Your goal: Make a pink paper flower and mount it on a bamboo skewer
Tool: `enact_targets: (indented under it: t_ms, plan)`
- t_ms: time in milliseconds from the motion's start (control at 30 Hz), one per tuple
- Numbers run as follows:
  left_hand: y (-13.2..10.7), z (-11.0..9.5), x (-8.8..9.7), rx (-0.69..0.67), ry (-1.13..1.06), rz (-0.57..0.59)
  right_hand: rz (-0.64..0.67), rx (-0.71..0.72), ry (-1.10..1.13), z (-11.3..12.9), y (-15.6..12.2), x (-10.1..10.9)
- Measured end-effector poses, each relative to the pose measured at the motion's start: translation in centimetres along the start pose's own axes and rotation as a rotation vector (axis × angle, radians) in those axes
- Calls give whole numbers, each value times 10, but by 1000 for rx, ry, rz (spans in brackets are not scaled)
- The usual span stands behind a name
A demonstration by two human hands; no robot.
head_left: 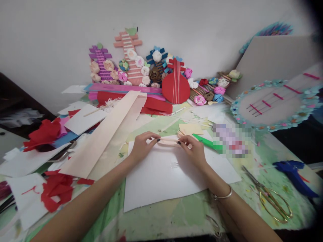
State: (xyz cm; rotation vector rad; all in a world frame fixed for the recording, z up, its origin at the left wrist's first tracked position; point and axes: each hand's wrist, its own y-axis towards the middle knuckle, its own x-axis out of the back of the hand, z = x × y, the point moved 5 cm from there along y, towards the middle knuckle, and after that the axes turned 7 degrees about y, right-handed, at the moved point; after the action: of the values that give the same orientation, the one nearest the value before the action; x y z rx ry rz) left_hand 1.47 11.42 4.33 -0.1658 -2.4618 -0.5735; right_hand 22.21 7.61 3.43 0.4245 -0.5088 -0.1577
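Pale peach paper strip point(168, 141) — folded and slender — lies with its long axis left to right between both hands, over the far edge of the large white paper sheet point(174, 181). Left hand point(141, 147) pinches its left end, right hand point(193, 150) its right end — equally near. Gold-handled scissors point(271, 196) rest well apart, to the right.

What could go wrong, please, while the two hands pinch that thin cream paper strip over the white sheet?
The cream paper strip, pinched between left hand and right hand, looks thin and might crease or tear. The green pen beside the right hand could get nudged. The scissors lie near the right forearm.
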Motion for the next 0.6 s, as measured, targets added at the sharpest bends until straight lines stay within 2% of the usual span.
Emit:
enact_targets:
  t_ms: [67,133,267,433,600]
  plan:
    - [14,4,-9,0,-2,46,-48,2,-48,-6,3,2]
    - [21,11,-20,7,22,104,-37,-1,-92,-12,5,2]
    - [19,22,-31,-45,119,130,23,-5,-165,-18,4,-1]
    - [13,28,-32,-87,94,137,163,-13,-233,-18,2,-7]
    - [11,24,-29,-128,88,167,195,18,-254,-18,1,-9]
